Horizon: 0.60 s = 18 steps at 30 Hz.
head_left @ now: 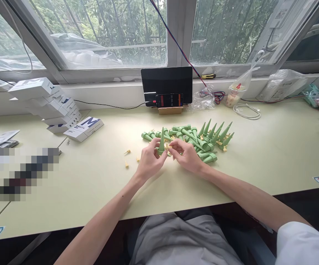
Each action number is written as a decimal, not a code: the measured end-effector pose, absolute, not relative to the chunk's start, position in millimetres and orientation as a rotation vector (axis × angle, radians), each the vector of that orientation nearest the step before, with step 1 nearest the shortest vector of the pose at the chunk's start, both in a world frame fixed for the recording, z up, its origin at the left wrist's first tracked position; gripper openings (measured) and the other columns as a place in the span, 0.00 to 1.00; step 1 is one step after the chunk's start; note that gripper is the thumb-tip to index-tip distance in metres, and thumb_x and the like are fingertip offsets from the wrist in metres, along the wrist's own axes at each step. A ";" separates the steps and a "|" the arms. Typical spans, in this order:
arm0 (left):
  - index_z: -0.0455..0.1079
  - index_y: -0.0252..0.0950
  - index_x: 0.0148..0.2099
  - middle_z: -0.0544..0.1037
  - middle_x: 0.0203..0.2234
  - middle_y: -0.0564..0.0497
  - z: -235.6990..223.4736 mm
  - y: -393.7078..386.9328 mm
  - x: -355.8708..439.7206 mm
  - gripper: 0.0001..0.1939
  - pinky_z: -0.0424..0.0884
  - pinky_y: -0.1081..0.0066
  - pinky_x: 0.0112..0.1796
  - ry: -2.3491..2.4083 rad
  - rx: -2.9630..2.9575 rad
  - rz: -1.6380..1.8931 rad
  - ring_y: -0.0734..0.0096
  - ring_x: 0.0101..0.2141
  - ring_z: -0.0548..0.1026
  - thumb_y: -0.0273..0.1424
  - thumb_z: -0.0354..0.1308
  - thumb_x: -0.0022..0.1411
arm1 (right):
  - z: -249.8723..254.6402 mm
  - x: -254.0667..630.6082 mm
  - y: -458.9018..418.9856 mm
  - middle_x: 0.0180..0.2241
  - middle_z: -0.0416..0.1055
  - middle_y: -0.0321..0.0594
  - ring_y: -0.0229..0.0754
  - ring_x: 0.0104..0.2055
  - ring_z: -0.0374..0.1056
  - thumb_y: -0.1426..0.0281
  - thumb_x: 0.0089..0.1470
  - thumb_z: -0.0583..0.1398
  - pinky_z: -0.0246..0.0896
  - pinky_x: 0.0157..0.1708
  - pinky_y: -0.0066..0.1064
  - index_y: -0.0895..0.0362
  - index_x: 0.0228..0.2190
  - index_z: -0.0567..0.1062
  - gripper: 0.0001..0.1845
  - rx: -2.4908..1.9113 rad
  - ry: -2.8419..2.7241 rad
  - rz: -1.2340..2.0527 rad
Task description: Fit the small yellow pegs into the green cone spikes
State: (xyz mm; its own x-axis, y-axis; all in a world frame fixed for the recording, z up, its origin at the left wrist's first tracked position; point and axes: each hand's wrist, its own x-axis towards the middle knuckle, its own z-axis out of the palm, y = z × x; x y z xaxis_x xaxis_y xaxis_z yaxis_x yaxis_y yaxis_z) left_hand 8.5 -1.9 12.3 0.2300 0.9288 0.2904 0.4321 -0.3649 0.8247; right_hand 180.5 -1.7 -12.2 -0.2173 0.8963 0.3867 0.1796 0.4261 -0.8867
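My left hand [149,161] is closed round the base of a green cone-shaped spike [162,141], which stands point up between my hands. My right hand [185,155] pinches a small yellow piece [168,147] right beside the spike's lower end. Just behind my hands lies a pile of green spikes [200,140], some lying flat, several standing upright at the right of the pile. A few loose yellow pieces [127,151] are scattered on the pale green table [98,184] to the left of my left hand.
A dark tablet [167,82] with a phone [169,99] leaning on it stands at the window sill. White boxes [51,106] are stacked at the far left. Plastic bags [282,85] and a coiled white cable [246,111] lie at the back right.
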 end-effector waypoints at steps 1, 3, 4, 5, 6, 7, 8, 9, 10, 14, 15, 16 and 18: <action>0.66 0.38 0.46 0.78 0.35 0.52 12.4 -2.0 8.6 0.11 0.61 0.77 0.20 1.246 1.909 1.058 0.82 0.18 0.66 0.31 0.57 0.60 | -11.4 180.6 -1.7 0.28 0.71 0.37 0.38 0.24 0.68 0.58 0.62 0.58 0.66 0.26 0.30 0.56 0.37 0.71 0.13 -0.954 -1.679 0.897; 0.66 0.38 0.47 0.78 0.35 0.52 12.2 -2.2 8.4 0.11 0.61 0.77 0.20 1.249 1.916 1.043 0.82 0.18 0.65 0.31 0.57 0.60 | -9.7 181.0 -2.0 0.24 0.70 0.35 0.37 0.22 0.67 0.58 0.64 0.57 0.64 0.25 0.30 0.56 0.35 0.71 0.14 -0.972 -1.698 0.897; 0.66 0.39 0.47 0.78 0.35 0.52 11.9 -2.3 8.3 0.12 0.61 0.76 0.20 1.251 1.920 1.038 0.82 0.19 0.65 0.30 0.57 0.60 | -8.9 181.3 -2.1 0.23 0.69 0.34 0.37 0.21 0.66 0.58 0.64 0.56 0.63 0.24 0.29 0.56 0.34 0.71 0.15 -0.984 -1.708 0.892; 0.66 0.39 0.47 0.78 0.35 0.52 11.6 -2.3 8.2 0.12 0.61 0.76 0.20 1.251 1.924 1.035 0.82 0.19 0.65 0.30 0.57 0.60 | -8.3 181.5 -2.3 0.21 0.68 0.34 0.36 0.20 0.65 0.58 0.65 0.56 0.62 0.23 0.29 0.56 0.32 0.72 0.16 -0.996 -1.717 0.885; 0.66 0.39 0.47 0.78 0.35 0.52 11.3 -2.2 8.0 0.12 0.61 0.76 0.21 1.250 1.928 1.033 0.82 0.19 0.64 0.30 0.57 0.60 | -7.7 181.7 -2.4 0.20 0.67 0.33 0.36 0.20 0.64 0.58 0.65 0.55 0.60 0.23 0.28 0.56 0.31 0.72 0.17 -1.010 -1.724 0.872; 0.66 0.39 0.47 0.78 0.35 0.52 10.9 -2.1 7.8 0.12 0.60 0.76 0.21 1.247 1.931 1.031 0.82 0.19 0.65 0.30 0.57 0.60 | -7.4 181.9 -2.5 0.19 0.66 0.33 0.35 0.19 0.63 0.58 0.65 0.55 0.59 0.22 0.28 0.57 0.30 0.72 0.17 -1.023 -1.730 0.855; 0.66 0.39 0.47 0.78 0.35 0.52 10.5 -1.9 7.7 0.12 0.60 0.76 0.21 1.245 1.933 1.030 0.81 0.19 0.65 0.30 0.57 0.60 | -7.2 181.9 -2.5 0.19 0.66 0.33 0.35 0.19 0.63 0.58 0.65 0.54 0.59 0.23 0.28 0.57 0.30 0.73 0.18 -1.032 -1.736 0.835; 0.66 0.39 0.47 0.78 0.35 0.52 10.2 -1.8 7.6 0.12 0.61 0.76 0.21 1.244 1.934 1.029 0.81 0.19 0.66 0.30 0.57 0.60 | -7.2 181.9 -2.5 0.20 0.67 0.34 0.35 0.20 0.63 0.59 0.65 0.55 0.59 0.23 0.28 0.57 0.30 0.73 0.18 -1.035 -1.741 0.815; 0.66 0.39 0.47 0.78 0.36 0.52 9.9 -1.7 7.6 0.12 0.61 0.76 0.21 1.244 1.933 1.030 0.80 0.19 0.67 0.30 0.56 0.60 | -7.3 181.8 -2.5 0.22 0.68 0.35 0.36 0.21 0.64 0.59 0.65 0.55 0.60 0.24 0.29 0.57 0.30 0.74 0.18 -1.031 -1.739 0.798; 0.66 0.39 0.48 0.78 0.36 0.51 9.0 -1.5 7.7 0.12 0.62 0.76 0.21 1.232 1.916 1.028 0.79 0.20 0.69 0.31 0.56 0.61 | -8.5 180.8 -2.7 0.28 0.72 0.37 0.37 0.23 0.67 0.59 0.63 0.57 0.65 0.27 0.30 0.57 0.37 0.75 0.14 -0.992 -1.695 0.814; 0.66 0.39 0.48 0.78 0.36 0.51 8.9 -1.5 7.7 0.12 0.61 0.76 0.21 1.228 1.913 1.026 0.79 0.20 0.68 0.31 0.56 0.61 | -8.8 180.4 -2.8 0.28 0.72 0.37 0.37 0.24 0.67 0.59 0.63 0.58 0.65 0.28 0.31 0.57 0.39 0.74 0.13 -0.988 -1.685 0.826; 0.66 0.39 0.48 0.78 0.36 0.52 8.8 -1.4 7.7 0.12 0.61 0.76 0.20 1.233 1.910 1.031 0.79 0.20 0.68 0.31 0.56 0.61 | -9.2 180.1 -2.8 0.28 0.72 0.37 0.38 0.25 0.68 0.59 0.62 0.59 0.66 0.28 0.31 0.57 0.40 0.73 0.13 -0.984 -1.680 0.836; 0.66 0.39 0.47 0.78 0.36 0.51 8.7 -1.0 7.5 0.12 0.61 0.76 0.20 1.247 1.909 1.049 0.80 0.19 0.67 0.32 0.57 0.61 | -9.7 179.3 -2.7 0.29 0.72 0.38 0.39 0.28 0.70 0.59 0.61 0.60 0.68 0.29 0.31 0.56 0.40 0.72 0.14 -0.967 -1.665 0.852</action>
